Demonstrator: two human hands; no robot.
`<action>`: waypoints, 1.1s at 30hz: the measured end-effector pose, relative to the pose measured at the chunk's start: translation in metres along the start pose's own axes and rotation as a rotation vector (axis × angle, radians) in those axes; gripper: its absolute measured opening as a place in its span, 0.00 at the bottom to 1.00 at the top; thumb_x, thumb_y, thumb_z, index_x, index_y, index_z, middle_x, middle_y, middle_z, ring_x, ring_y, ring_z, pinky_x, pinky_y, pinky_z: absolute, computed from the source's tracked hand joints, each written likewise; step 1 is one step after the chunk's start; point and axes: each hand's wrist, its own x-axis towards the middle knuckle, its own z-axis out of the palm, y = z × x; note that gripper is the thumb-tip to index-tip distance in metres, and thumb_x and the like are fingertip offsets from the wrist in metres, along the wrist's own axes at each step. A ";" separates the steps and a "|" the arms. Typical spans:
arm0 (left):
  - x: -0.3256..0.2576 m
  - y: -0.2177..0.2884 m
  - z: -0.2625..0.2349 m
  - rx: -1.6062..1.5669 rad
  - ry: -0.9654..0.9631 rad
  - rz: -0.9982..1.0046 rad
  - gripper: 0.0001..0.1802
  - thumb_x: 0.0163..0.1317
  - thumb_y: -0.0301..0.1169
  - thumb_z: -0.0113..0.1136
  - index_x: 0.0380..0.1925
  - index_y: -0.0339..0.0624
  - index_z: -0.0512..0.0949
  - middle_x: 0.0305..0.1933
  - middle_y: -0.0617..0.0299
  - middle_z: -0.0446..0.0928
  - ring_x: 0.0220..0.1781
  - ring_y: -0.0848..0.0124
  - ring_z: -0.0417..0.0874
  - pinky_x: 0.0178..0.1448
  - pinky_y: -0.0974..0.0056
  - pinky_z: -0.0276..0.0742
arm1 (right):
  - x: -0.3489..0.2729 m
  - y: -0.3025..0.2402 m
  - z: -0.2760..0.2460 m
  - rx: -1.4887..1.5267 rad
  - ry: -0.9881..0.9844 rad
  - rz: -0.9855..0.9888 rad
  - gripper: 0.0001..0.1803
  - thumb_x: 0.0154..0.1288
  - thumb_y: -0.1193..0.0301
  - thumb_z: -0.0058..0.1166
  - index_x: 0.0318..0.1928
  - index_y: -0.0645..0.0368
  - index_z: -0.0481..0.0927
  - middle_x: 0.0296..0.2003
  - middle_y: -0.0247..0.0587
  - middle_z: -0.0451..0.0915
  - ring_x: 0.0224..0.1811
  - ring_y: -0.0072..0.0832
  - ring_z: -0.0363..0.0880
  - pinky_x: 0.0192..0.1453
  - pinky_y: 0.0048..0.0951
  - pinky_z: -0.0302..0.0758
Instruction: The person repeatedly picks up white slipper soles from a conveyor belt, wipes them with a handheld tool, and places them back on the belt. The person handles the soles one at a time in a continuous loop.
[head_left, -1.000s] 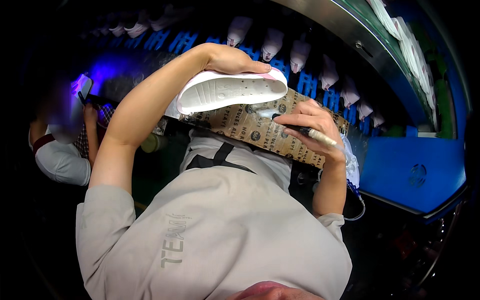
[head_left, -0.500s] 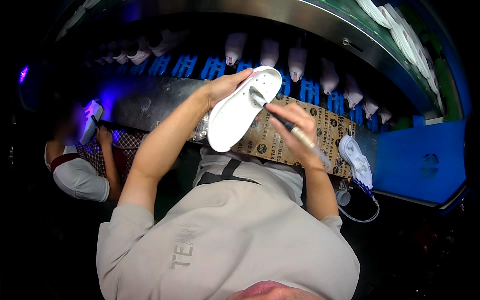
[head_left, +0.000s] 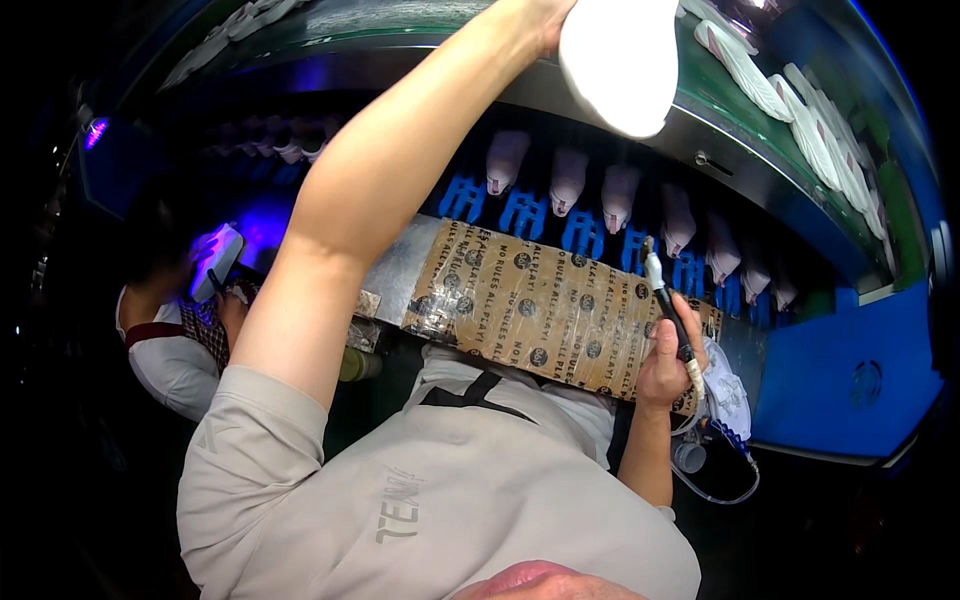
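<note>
My left arm reaches up and forward to the top edge of the view. There my left hand (head_left: 548,22), mostly cut off, holds a white shoe sole (head_left: 622,70) above the metal edge of the raised shelf. Low on the right, my right hand (head_left: 672,362) is wrapped round a brush (head_left: 682,325) with a black handle. Its bristle end points up and away from me, apart from the sole. Beneath the brush lies the work surface, covered with printed brown cardboard (head_left: 530,300).
Several white soles (head_left: 745,75) lie on the raised green shelf. Below it, pale shoes (head_left: 620,195) hang over blue holders (head_left: 582,232). At right are a white cloth-like item (head_left: 727,390), a tube, a small cup (head_left: 688,457) and a blue panel (head_left: 850,380). A co-worker (head_left: 165,350) holds a shoe at left.
My left hand has carried the sole up and away to the raised shelf. The brush has left the sole, moving right and toward me, and now points upward.
</note>
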 end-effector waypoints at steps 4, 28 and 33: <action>0.036 0.044 -0.033 1.333 0.817 0.042 0.32 0.80 0.50 0.40 0.66 0.32 0.71 0.52 0.35 0.81 0.54 0.43 0.85 0.60 0.45 0.81 | -0.009 0.014 0.011 -0.142 -0.104 0.073 0.18 0.65 0.79 0.62 0.56 0.67 0.85 0.38 0.38 0.80 0.38 0.24 0.77 0.44 0.24 0.73; -0.091 0.289 -0.409 2.761 0.767 -0.852 0.29 0.80 0.50 0.36 0.69 0.47 0.71 0.68 0.36 0.74 0.72 0.36 0.71 0.74 0.29 0.60 | -0.042 0.132 -0.010 -0.248 -0.482 0.320 0.18 0.57 0.82 0.66 0.50 0.67 0.88 0.38 0.51 0.85 0.37 0.40 0.84 0.42 0.33 0.80; -0.056 0.283 -0.370 2.756 0.667 -1.063 0.28 0.79 0.50 0.39 0.68 0.45 0.69 0.78 0.39 0.60 0.76 0.38 0.66 0.75 0.28 0.60 | -0.047 0.132 -0.014 -0.249 -0.521 0.333 0.19 0.63 0.76 0.67 0.54 0.69 0.85 0.35 0.50 0.81 0.33 0.38 0.81 0.40 0.34 0.75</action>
